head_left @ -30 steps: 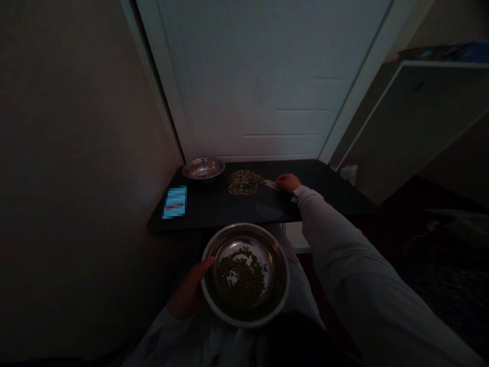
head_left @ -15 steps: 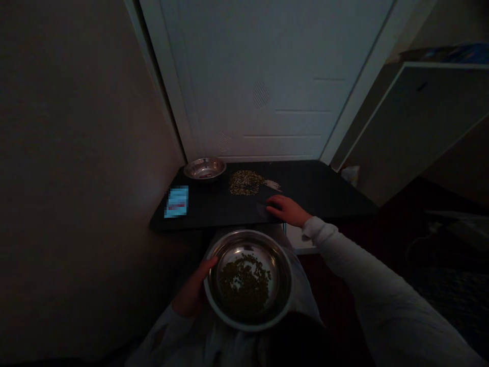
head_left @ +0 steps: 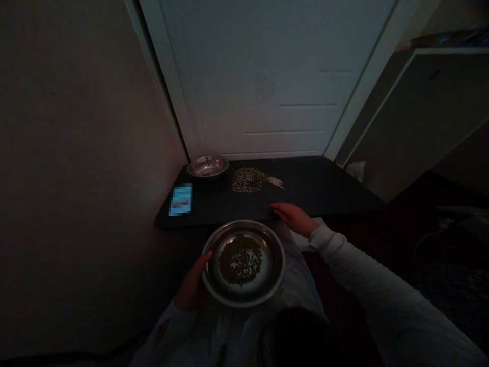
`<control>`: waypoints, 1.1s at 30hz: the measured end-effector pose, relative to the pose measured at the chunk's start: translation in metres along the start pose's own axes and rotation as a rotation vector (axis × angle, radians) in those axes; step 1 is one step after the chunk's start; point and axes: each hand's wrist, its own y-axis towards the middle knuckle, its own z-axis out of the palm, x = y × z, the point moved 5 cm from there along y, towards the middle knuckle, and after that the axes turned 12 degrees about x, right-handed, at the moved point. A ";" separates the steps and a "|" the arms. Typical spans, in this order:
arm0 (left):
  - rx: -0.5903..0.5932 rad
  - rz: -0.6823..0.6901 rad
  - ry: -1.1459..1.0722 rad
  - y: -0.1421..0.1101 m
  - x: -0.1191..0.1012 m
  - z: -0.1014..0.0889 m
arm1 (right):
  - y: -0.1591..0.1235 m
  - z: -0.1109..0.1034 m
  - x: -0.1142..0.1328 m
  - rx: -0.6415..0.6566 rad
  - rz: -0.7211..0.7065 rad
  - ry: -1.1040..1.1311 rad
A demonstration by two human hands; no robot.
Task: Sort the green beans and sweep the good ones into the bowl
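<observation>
My left hand point(head_left: 192, 281) grips the left rim of a round steel bowl point(head_left: 280, 265), thumb over the edge. Small dark-green grains or seeds point(head_left: 240, 259) lie across the bottom of this bowl, which is above my lap. My right hand point(head_left: 293, 217) is over the table's near edge, beyond the bowl's upper right, with its fingers pressed together. Whatever may be between those fingers is too dark to make out. Further back on the table lies a flat pile of pale and dark seeds point(head_left: 248, 180), with a whitish flat piece point(head_left: 275, 182) touching its right side.
A second, shallower steel bowl point(head_left: 207, 167) stands at the back left of the black table point(head_left: 321, 188). In front of it lies a bright, blurred-out rectangle point(head_left: 181, 199). Behind the table is a white door point(head_left: 294, 61); a wall point(head_left: 84, 153) rises on the left.
My right hand has left the whitish piece, come nearer to me and closed its fingers. A faint translucent patch on the table no longer shows. The grains have shifted in the bowl.
</observation>
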 end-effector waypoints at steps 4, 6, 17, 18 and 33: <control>-0.013 0.037 0.037 0.001 -0.002 -0.002 | 0.007 -0.003 -0.011 -0.077 0.064 0.075; -0.017 0.037 0.043 0.001 -0.003 -0.004 | 0.014 -0.005 -0.017 -0.152 0.080 0.103; -0.003 0.004 0.015 0.011 0.007 -0.008 | 0.067 -0.008 -0.034 -0.324 0.191 0.072; 0.005 -0.002 0.000 0.013 0.009 -0.007 | 0.068 -0.007 -0.034 -0.334 0.203 0.067; 0.106 -0.108 -0.004 0.022 0.023 -0.005 | 0.068 -0.006 -0.026 -0.286 0.174 0.071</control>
